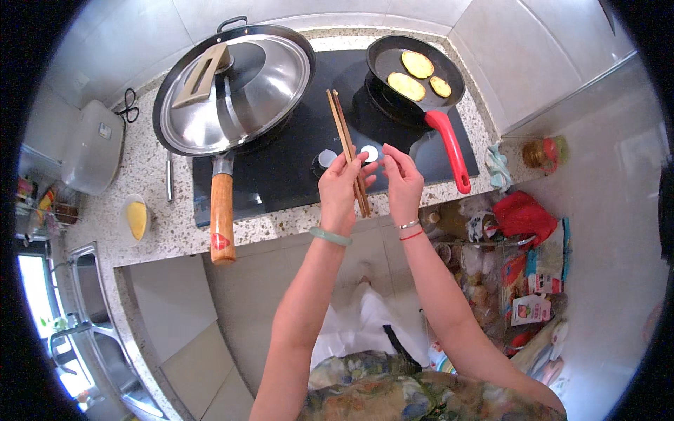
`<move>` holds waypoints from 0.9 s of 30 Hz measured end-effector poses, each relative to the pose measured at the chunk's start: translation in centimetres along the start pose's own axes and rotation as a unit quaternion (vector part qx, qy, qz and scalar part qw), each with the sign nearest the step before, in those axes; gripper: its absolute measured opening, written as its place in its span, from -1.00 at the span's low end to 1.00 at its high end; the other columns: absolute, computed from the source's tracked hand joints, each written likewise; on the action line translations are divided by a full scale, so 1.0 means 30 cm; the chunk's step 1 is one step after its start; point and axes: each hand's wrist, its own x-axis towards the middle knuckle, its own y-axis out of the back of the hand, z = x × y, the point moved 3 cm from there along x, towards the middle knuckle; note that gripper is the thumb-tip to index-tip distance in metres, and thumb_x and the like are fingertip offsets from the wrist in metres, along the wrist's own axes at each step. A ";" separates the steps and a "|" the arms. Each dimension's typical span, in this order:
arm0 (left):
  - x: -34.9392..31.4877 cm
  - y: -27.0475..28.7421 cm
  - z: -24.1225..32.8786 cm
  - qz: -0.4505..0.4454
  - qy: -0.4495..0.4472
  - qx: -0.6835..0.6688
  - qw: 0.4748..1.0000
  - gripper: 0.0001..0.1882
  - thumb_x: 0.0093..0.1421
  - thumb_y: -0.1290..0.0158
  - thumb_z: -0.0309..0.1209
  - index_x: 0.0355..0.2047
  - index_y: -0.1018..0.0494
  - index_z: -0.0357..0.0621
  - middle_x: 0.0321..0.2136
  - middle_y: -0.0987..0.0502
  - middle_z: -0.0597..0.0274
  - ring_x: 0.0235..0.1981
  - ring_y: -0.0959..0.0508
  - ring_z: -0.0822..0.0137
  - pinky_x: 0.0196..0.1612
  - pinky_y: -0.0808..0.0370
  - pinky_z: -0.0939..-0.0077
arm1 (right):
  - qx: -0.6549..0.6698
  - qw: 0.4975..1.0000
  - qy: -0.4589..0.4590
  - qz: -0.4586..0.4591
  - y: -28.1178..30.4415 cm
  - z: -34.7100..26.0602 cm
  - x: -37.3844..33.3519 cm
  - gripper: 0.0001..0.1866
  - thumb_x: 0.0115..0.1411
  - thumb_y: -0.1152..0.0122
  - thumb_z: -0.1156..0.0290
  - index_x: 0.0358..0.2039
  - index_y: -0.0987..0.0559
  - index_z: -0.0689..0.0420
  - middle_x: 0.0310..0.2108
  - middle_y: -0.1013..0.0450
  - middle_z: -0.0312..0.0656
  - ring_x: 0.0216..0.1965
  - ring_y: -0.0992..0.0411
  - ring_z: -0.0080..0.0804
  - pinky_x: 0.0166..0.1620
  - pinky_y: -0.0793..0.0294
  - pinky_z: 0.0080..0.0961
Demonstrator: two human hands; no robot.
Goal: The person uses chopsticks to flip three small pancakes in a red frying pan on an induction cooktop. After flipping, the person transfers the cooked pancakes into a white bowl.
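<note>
My left hand [340, 184] is closed around a pair of wooden chopsticks [341, 126], whose tips point away over the black cooktop [295, 175]. Close beside it on the right, my right hand [402, 184] has its fingers bent and slightly apart, with nothing visible between them. Two round pale-topped knobs [326, 158] sit at the cooktop's front, near my fingers. Beyond the hands to the right stands a black frying pan [387, 62] with a red handle [449, 151]. Three yellow slices [406, 86] lie flat in it, apart from each other.
A large wok [163, 133] with a domed steel lid [270, 84] stands at left, its wooden handle [222, 210] jutting past the counter edge. A bowl [128, 223] with something yellow is farther left. A cloth [498, 168] lies at right, above a rack of packages [530, 309].
</note>
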 end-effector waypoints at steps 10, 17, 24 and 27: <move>0.044 0.038 -0.059 -0.014 -0.059 -0.004 0.998 -0.69 0.37 0.03 -0.49 0.10 -0.40 -0.29 -0.07 -0.58 0.08 -0.15 -0.65 0.28 -0.17 -0.64 0.51 | -0.295 0.931 0.191 -0.097 0.010 0.066 0.104 -0.57 0.18 -0.27 0.50 0.09 -0.53 0.14 -0.02 -0.44 -0.24 -0.31 -0.43 -0.54 -0.25 -0.48 -0.63; 0.017 0.090 -0.038 -0.002 -0.074 0.011 0.997 -0.71 0.37 0.03 -0.50 0.08 -0.41 -0.29 -0.08 -0.59 0.07 -0.17 -0.66 0.26 -0.17 -0.65 0.50 | -0.285 0.923 0.117 -0.232 0.040 0.067 0.137 -0.35 0.07 -0.37 0.48 0.21 -0.40 0.14 0.05 -0.41 -0.17 -0.21 -0.46 -0.39 -0.11 -0.51 -0.45; 0.002 0.129 -0.062 -0.008 -0.059 0.017 0.998 -0.67 0.37 0.02 -0.48 0.12 -0.39 -0.29 -0.06 -0.58 0.07 -0.16 -0.66 0.26 -0.16 -0.65 0.49 | -0.325 0.881 0.131 -0.317 0.008 0.041 0.155 -0.37 0.10 -0.29 0.57 0.22 -0.39 0.07 0.05 -0.38 -0.14 -0.18 -0.48 -0.31 -0.08 -0.51 -0.41; 0.006 0.135 -0.071 -0.012 -0.054 0.017 0.998 -0.65 0.37 0.02 -0.48 0.15 -0.37 -0.30 -0.04 -0.58 0.06 -0.16 -0.65 0.27 -0.16 -0.64 0.50 | -0.346 0.868 0.130 -0.332 -0.006 0.035 0.173 -0.42 0.11 -0.28 0.58 0.19 -0.42 0.08 0.02 -0.39 -0.13 -0.16 -0.48 -0.26 -0.06 -0.51 -0.39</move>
